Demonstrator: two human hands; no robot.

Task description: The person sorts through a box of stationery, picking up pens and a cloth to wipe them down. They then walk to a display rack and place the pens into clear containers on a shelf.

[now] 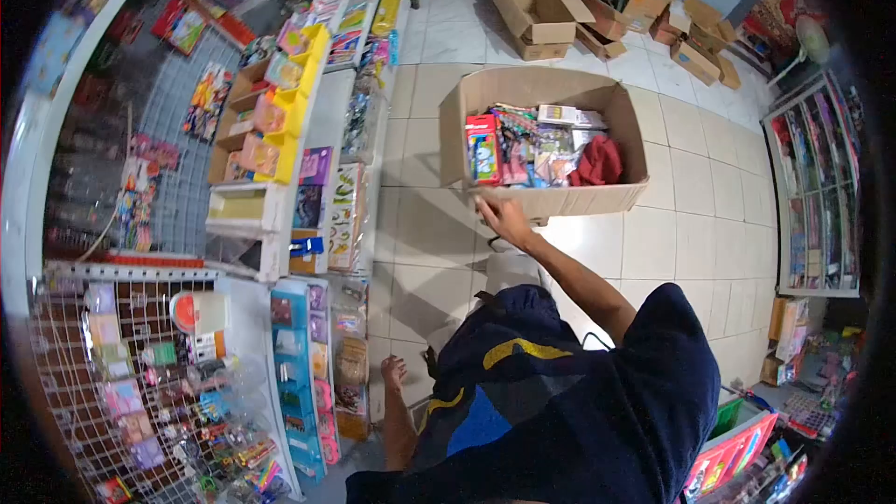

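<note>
A large cardboard box (583, 198) stands on the tiled floor with its top open. Inside lie a red box of coloured pencils or crayons (483, 151), a crumpled dark red cloth (597, 162), small white boxes (557, 114) and several packaged items. My right hand (506, 219) is at the near left corner of the cardboard box, its fingers curled on the edge. Down beside my body, next to the shelf on the left, my left hand (394, 372) hangs with its fingers loosely apart and holds nothing.
Shelves of packaged goods (341, 215) and a wire rack (140, 383) line the left side. An open carton (551, 33) and several smaller cartons (695, 61) lie at the back. On the right stand a glass display case (817, 187) and a fan (810, 39).
</note>
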